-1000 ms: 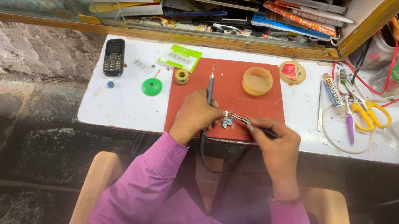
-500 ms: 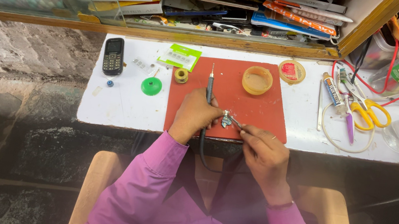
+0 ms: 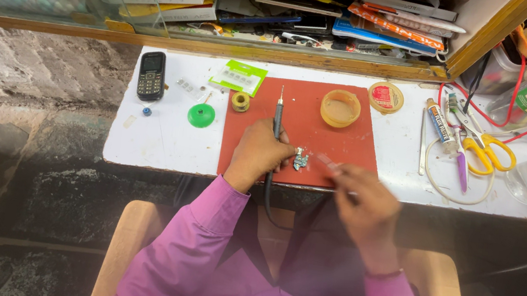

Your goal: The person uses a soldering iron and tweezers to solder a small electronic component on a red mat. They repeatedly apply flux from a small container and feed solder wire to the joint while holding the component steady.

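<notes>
White table (image 3: 162, 141) is carrying a red mat (image 3: 301, 116), likely shielding the surface. Left hand (image 3: 259, 154) is resting on it, fingers pinching a small circuit board (image 3: 300, 160) steady at the near edge. Right hand (image 3: 365, 199) is blurring; its fingers' state cannot be told. A green rectangular packet (image 3: 239, 76) is lying behind, with a round yellow tin (image 3: 385, 97) further right.

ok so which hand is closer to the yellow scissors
Right. The right hand is below and left of the yellow scissors, on the red mat's near edge. The left hand is farther left, by the small circuit board.
</notes>
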